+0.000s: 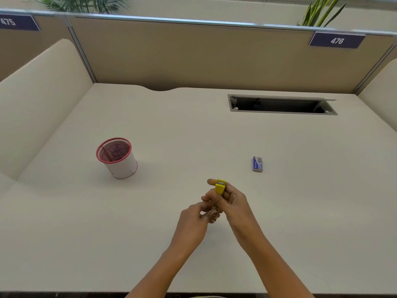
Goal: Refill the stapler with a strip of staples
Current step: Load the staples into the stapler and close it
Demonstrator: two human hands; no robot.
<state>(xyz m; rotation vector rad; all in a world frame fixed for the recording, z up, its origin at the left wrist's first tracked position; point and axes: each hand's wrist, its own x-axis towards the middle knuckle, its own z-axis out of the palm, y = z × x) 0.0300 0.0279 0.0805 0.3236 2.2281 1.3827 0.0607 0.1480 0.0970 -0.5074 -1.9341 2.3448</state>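
Your right grip (231,200) is closed around the yellow stapler (220,187), fingers wrapped round its body and the forefinger reaching past its far end. You are holding it raised above the counter (214,130), near the front edge and a little right of centre. The stapler is tilted, with its yellow head pointing away from you and its near end down between your two hands. Your left grip (193,219) has its fingers curled, and the fingertips (211,215) pinch at that near end of the stapler. The parts there are too small to tell exactly what they have hold of. A small blue box (257,164) lies flat on the counter, well apart from your hands, beyond them and to the right. A red mesh cup (116,158) stands far off to the left. At the back right, an open cable hatch (281,104) is set into the counter. Behind it is a tan partition (193,52) with a label reading 476 (337,40).
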